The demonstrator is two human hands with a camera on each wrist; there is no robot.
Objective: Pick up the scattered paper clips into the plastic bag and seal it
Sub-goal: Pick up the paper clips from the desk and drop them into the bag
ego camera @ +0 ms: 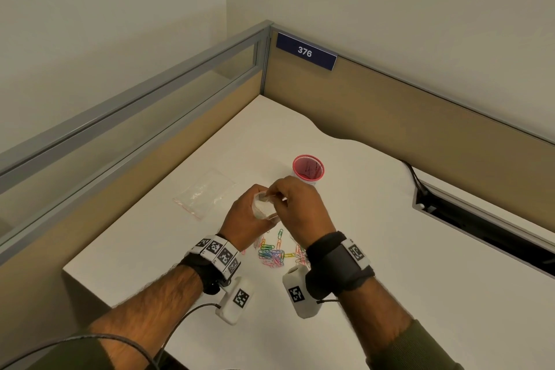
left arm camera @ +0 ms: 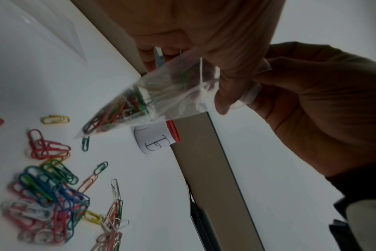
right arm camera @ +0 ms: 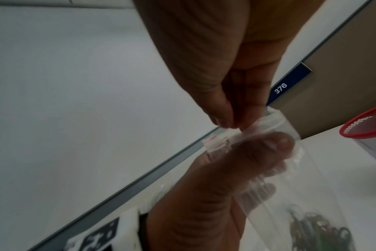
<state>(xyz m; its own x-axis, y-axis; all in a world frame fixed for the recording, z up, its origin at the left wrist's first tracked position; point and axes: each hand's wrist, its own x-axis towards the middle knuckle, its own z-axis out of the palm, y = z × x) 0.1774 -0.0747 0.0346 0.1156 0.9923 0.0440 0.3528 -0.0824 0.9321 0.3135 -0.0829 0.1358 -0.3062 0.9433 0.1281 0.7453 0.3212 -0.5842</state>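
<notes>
Clear plastic is what we hold between us and the worktop: the plastic bag [left arm camera: 152,100] hangs above the surface, its mouth up at our fingers and its bottom corner pointing down toward the scattered clips. Its long axis runs from the mouth, high and far, down to that corner, low and near. A bunch of coloured clips already sits in the lower part of it.

Our left hand [ego camera: 250,213] is wrapped round the upper part of the bag, thumb laid across the film just under the seal strip. Our right hand [ego camera: 297,204] meets it from the right, thumb and forefinger pinching the mouth edge, where a thin red line marks the closure. Both hands touch the bag, and the mouth lies right between them, so neither has to reach.

The paper clips [ego camera: 274,252] left on the white worktop [ego camera: 375,249] lie in a loose heap directly below and nearer to us than the bag, between our two wrists. We judge that many remain, so filling is not finished; the right hand looks the freer one to go down for them while the left keeps the mouth up.

Farther off, a second flat bag [ego camera: 205,194] lies to the left, and a red mesh cup [ego camera: 308,167] stands just beyond our hands.
</notes>
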